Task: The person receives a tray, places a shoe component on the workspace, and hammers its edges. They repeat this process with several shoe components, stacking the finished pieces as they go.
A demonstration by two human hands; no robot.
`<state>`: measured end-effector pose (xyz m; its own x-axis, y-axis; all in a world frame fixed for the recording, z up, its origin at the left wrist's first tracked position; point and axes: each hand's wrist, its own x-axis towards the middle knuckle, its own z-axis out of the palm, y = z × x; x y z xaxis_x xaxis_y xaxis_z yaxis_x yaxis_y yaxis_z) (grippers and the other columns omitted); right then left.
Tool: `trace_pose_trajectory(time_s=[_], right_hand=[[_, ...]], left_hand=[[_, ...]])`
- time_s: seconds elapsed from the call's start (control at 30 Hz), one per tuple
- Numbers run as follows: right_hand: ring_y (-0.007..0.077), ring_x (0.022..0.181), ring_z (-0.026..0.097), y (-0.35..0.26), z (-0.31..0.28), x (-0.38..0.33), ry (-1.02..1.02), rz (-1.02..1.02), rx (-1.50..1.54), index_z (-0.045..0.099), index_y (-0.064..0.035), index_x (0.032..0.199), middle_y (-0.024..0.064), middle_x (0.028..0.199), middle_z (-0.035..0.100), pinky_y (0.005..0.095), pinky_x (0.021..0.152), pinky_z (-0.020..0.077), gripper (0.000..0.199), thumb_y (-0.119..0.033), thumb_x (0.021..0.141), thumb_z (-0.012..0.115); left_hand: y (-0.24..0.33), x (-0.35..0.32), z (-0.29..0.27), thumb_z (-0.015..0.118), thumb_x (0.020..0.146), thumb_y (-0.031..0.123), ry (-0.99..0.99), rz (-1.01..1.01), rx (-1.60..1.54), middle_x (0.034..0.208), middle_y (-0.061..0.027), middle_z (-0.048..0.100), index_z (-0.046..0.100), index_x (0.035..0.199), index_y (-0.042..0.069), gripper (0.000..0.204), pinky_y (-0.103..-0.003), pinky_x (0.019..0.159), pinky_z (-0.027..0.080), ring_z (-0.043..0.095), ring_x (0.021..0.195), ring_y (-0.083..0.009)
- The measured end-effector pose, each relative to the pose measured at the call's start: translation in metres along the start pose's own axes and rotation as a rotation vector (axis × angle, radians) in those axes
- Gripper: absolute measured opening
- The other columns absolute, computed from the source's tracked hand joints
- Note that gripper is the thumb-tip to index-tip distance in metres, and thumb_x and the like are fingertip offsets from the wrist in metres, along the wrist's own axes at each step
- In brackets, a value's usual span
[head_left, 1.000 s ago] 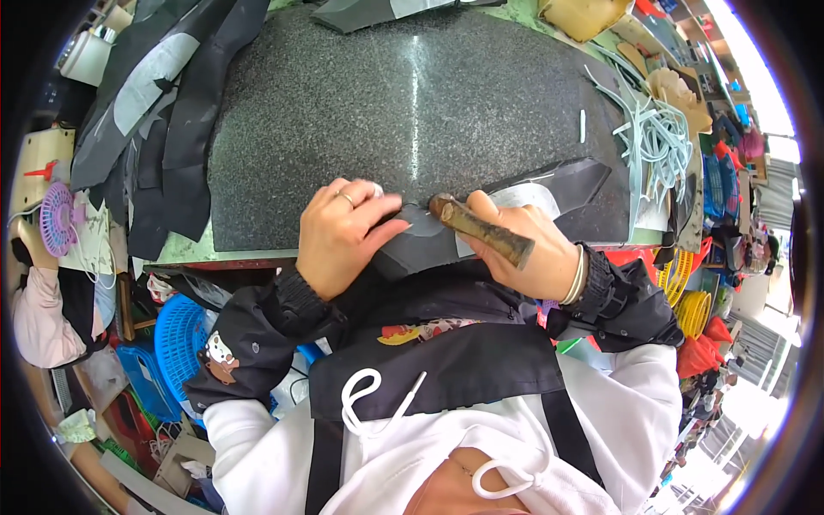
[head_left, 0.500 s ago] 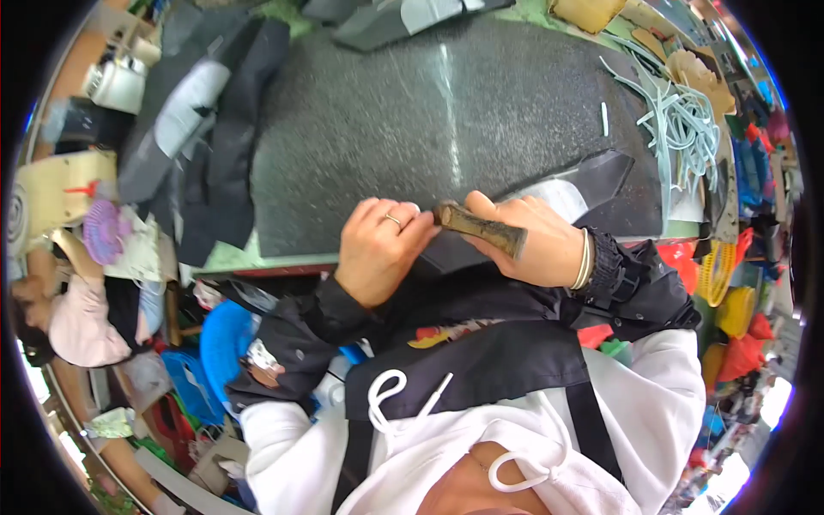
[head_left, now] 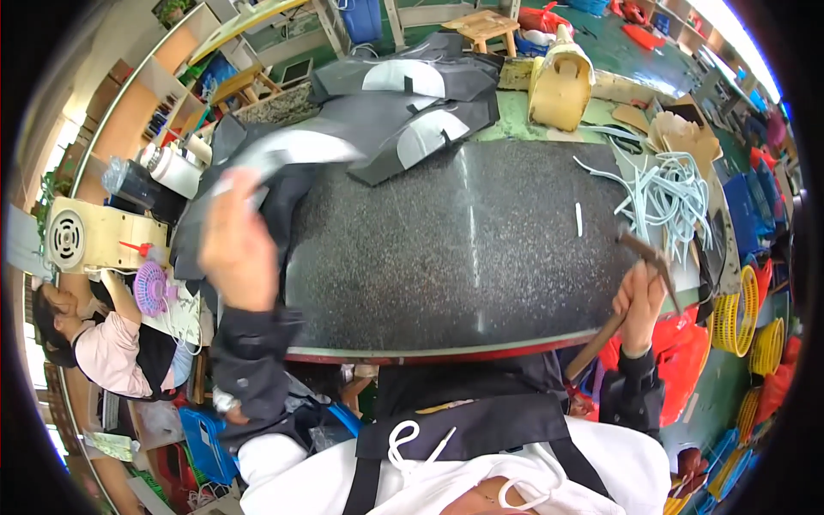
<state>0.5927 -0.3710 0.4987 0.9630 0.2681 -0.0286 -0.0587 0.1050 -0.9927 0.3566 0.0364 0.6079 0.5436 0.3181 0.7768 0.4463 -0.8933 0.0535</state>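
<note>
My right hand (head_left: pixel 639 302) is closed around a hammer (head_left: pixel 598 345) at the right front corner of the dark worktop; its metal head sticks up past my fingers and its wooden handle slants down to the left. My left hand (head_left: pixel 239 245) is raised over the left side, smeared by motion, so its grip does not show. Just beyond its fingertips is a blurred black sheet piece with a white patch (head_left: pixel 300 148), over the pile there. Whether my fingers touch it I cannot tell. Two more black pieces with white patches (head_left: pixel 429 137) lie along the far edge.
A tangle of pale blue strips (head_left: pixel 674 202) lies at the right, and a short white strip (head_left: pixel 578 220) on the dark board (head_left: pixel 412 266). Beyond stands a cream container (head_left: pixel 562 90). At left are a purple fan (head_left: pixel 151 288) and a seated person (head_left: pixel 120 343).
My hands have parted: the left swung to the left pile, the right moved right with the hammer. The black piece in front of me has left the board's near edge. The view has tilted up.
</note>
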Motion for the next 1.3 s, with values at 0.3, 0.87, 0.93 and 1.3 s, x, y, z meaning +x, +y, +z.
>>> trace_pose_trajectory(time_s=[0.3,0.87,0.93,1.3], right_hand=[[0.0017,0.042,0.028,0.040,-0.008,-0.008,0.075,0.137,0.062,0.042,-0.0159,0.086,-0.0079,0.060,0.031,0.0188,0.036,0.0229,0.019,-0.022,0.102,0.049],[0.0018,0.043,0.027,0.033,-0.005,-0.011,0.036,0.201,0.019,0.047,-0.0141,0.098,-0.0069,0.061,0.031,0.0190,0.036,0.0241,0.007,-0.019,0.102,0.050],[0.0020,0.043,0.028,0.042,-0.013,-0.007,0.036,0.199,0.021,0.048,-0.0139,0.103,-0.0068,0.062,0.032,0.0188,0.037,0.0241,0.005,-0.019,0.102,0.050],[0.0056,0.064,0.052,-0.066,0.059,0.042,-0.464,-0.272,-0.521,0.055,-0.0039,0.123,-0.0007,0.089,0.058,0.0203,0.052,0.0413,0.041,-0.009,0.085,0.070]], left_hand=[[-0.010,0.037,0.110,0.072,0.078,0.024,-0.201,0.160,0.028,0.127,-0.0177,0.057,0.056,0.127,0.003,0.055,-0.043,0.102,0.039,0.051,0.122,-0.0358],[0.040,0.224,0.085,0.057,0.074,0.001,-0.151,0.186,-0.691,0.104,-0.0073,0.065,0.061,0.109,0.002,0.035,-0.028,0.082,0.048,0.062,0.093,-0.0127],[0.069,0.204,0.056,0.062,0.072,0.005,-0.299,0.133,-0.849,0.101,-0.0112,0.064,0.061,0.110,0.001,0.038,-0.029,0.082,0.048,0.063,0.092,-0.0196],[0.126,-0.061,0.070,0.083,0.064,0.025,-0.566,0.250,-0.738,0.103,-0.0143,0.058,0.055,0.119,0.005,0.065,-0.047,0.092,0.042,0.056,0.102,-0.0334]])
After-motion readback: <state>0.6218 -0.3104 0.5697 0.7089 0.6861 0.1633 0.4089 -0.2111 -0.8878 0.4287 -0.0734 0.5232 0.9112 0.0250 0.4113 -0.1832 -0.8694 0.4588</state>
